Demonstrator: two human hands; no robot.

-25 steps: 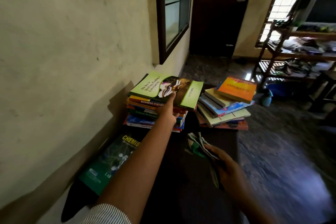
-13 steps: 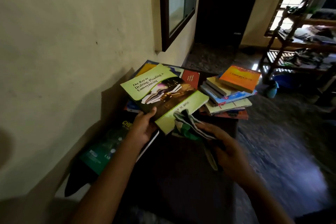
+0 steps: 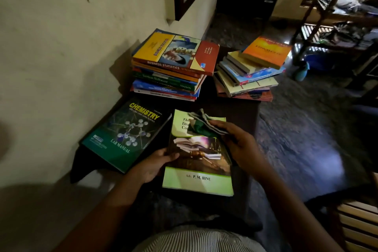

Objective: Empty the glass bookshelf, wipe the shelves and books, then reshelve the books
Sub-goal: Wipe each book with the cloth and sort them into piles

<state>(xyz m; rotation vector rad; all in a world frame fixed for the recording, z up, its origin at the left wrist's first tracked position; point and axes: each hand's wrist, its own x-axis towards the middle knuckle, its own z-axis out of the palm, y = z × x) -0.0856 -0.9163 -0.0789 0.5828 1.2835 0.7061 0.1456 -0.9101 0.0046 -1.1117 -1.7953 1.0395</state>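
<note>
The green-covered paperback (image 3: 199, 161) lies flat at the near end of the dark desk (image 3: 243, 112), just beside the Chemistry lab manual (image 3: 126, 135); it looks a thick, glossy softcover, fairly heavy, likely to sag if lifted by a corner and to slide under rubbing, so a hold along the spine side suits it; the left hand (image 3: 152, 166) grips that left edge, thumb on the cover; the right hand (image 3: 239, 145) pinches a bunched green-and-grey cloth (image 3: 201, 127), soft and limp, against the upper cover; beyond stand the Business Statistics stack (image 3: 173, 67) by the wall and the orange-topped stack (image 3: 249, 73), set apart.
</note>
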